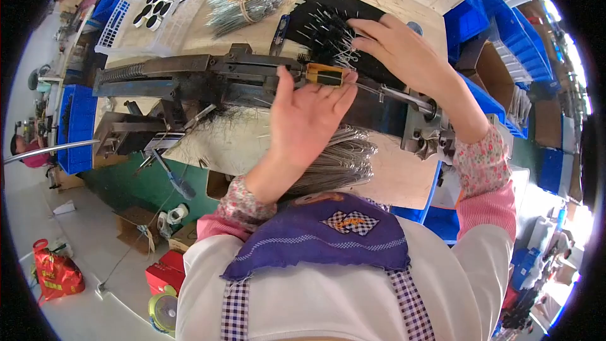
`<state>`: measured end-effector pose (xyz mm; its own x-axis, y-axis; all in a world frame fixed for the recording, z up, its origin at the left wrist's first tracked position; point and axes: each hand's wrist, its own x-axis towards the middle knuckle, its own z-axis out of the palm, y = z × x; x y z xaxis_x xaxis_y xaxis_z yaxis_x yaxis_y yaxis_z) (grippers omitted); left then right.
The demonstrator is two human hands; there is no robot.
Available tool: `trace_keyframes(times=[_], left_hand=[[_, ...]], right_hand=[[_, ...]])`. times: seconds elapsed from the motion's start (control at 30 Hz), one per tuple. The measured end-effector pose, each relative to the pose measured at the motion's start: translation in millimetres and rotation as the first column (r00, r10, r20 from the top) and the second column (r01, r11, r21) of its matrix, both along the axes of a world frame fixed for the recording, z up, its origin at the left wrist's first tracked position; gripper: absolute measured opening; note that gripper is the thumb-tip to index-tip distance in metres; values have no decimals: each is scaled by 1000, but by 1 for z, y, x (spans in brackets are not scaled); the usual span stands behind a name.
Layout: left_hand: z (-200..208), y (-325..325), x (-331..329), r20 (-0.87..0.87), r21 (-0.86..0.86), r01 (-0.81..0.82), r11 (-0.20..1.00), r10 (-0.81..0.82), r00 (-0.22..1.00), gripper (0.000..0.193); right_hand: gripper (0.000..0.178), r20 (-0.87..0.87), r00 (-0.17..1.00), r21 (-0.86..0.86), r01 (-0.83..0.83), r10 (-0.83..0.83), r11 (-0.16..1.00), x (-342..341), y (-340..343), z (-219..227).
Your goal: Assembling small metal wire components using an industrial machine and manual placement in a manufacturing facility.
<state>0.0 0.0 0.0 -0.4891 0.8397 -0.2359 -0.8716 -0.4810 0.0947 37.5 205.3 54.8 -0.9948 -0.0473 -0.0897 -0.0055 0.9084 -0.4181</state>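
The small black wire brushes (329,33) lie on a black mat (379,9) toward the far edge of the surface (404,180), just left of the right hand's (404,50) fingertips. Its grip is part-curled; any hold is unclear. Their wire stems point several ways. The left hand (308,117), farther, has its grip spread, palm up, by the yellow block (325,74).

Yellow block (323,69), floral sleeves (483,163); purple apron (315,254)
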Motion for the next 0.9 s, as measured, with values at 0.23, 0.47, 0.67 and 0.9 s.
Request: trace_keyframes(times=[0.23, 0.47, 0.67, 0.9], left_hand=[[-19, -4, -7, 0, 356, 40, 934, -42, 999, 71], [-8, -10, 6, -172, -35, -95, 995, 87, 981, 68], [-8, -12, 5, -257, -53, -96, 994, 79, 963, 68], [-3, -5, 4, -265, -107, -111, 988, 80, 961, 66]], right_hand=[[35, -458, 886, 69, -45, 72, 997, 23, -75, -12], [14, -409, 905, -136, 70, -120, 988, 12, -47, -14], [14, -482, 875, -34, 28, -41, 999, 8, -52, -13], [12, -477, 875, -52, 58, -76, 997, 5, -45, -8]])
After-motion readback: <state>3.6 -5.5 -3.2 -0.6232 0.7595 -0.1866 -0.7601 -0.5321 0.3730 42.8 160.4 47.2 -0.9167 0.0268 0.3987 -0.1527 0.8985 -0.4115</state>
